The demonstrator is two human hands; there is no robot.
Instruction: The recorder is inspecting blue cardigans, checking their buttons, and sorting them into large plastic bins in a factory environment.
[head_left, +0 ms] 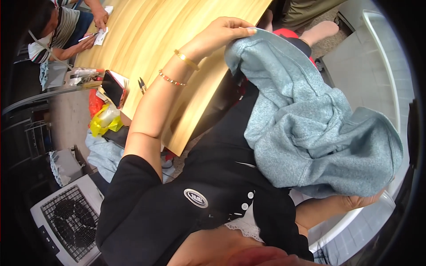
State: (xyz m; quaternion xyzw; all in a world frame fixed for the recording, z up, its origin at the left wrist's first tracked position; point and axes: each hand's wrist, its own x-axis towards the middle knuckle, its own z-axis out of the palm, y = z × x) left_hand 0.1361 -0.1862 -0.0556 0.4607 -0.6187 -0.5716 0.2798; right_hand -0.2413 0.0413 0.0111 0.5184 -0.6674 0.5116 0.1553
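Observation:
A grey-blue knit-like garment point(306, 128) hangs bunched in front of my body, between my two hands. At its upper end, my left hand point(222, 35) pinches a hemmed edge between thumb and fingers; a gold bangle and a beaded bracelet circle that wrist. My right hand point(361, 201) is under the garment's lower right end and grips it there, its fingers mostly hidden by the cloth. Folds cover the garment's middle, so its full shape cannot be made out.
A wooden table point(195, 33) carries a phone point(114, 90) and thread snips point(142, 85). Across it, a co-worker's hand point(101, 18) is by a small white piece. A white plastic tub point(382, 48) stands at right. Left are a yellow bag point(106, 126), similar cloth point(103, 153) and a fan point(73, 221).

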